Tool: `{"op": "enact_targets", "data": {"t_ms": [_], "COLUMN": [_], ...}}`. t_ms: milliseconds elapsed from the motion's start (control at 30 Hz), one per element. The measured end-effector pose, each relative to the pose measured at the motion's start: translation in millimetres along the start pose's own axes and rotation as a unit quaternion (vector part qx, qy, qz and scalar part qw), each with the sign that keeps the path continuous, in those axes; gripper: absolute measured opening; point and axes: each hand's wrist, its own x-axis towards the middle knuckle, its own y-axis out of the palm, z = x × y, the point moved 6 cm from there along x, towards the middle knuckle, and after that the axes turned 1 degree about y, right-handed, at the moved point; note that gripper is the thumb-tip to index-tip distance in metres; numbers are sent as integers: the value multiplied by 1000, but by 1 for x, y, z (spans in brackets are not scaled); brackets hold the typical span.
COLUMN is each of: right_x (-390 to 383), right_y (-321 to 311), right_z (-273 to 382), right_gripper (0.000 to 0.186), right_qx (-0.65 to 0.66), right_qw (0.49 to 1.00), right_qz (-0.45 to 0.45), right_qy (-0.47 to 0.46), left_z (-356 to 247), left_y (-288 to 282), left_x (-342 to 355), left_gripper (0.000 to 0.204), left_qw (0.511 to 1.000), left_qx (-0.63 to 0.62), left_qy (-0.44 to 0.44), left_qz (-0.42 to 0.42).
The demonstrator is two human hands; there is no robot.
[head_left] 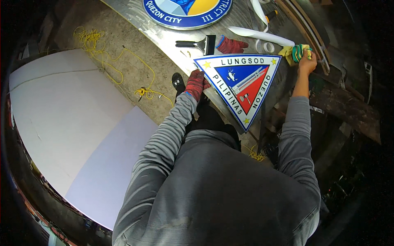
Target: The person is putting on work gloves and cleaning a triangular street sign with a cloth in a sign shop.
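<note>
A triangular sign (247, 84), white-bordered with a blue and red middle and yellow stars, lies point toward me at the table's near edge. My left hand (195, 85), in a red and dark knit glove, is closed at the sign's left edge, near its upper left corner. Bare, my right hand (308, 63) is out past the sign's upper right corner. Its fingers are closed round a bunched yellow and green cloth (301, 53). Beyond the sign lie an empty red glove (232, 45) and a black-handled wide squeegee (208, 44).
A round blue-rimmed sign (187, 22) sits at the table's far side. White rolled film (262, 36) and a roll of white tape (269, 47) lie nearby. Yellow cord (92, 39) tangles over the floor. A large white panel (53, 94) lies at left.
</note>
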Motion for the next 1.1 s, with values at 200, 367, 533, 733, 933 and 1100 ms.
{"op": "enact_targets", "data": {"t_ms": [200,367,533,733,933,1100], "right_x": [38,40,-15,-182,-243,-280], "right_y": [-31,-89,-109,13,87,104], "right_z": [-16,25,76,99,106,143], "right_gripper": [39,43,34,40,32,33], "right_qx": [-15,-26,73,20,-51,-38], "right_qw": [999,996,988,921,927,913], "right_qz": [-33,-81,115,369,341,370], "right_qy": [35,-19,-67,-119,-144,-167], "left_z": [-1,-2,-4,-16,-14,-13], "left_y": [-2,-3,0,13,11,12], "left_x": [2,3,-4,-12,-5,-5], "left_gripper": [35,30,28,27,28,27], "left_qw": [998,999,1000,998,993,994], "left_qx": [46,33,-4,49,115,99], "left_qy": [25,-1,-15,23,20,34], "left_qz": [15,-6,-10,6,-2,20]}}
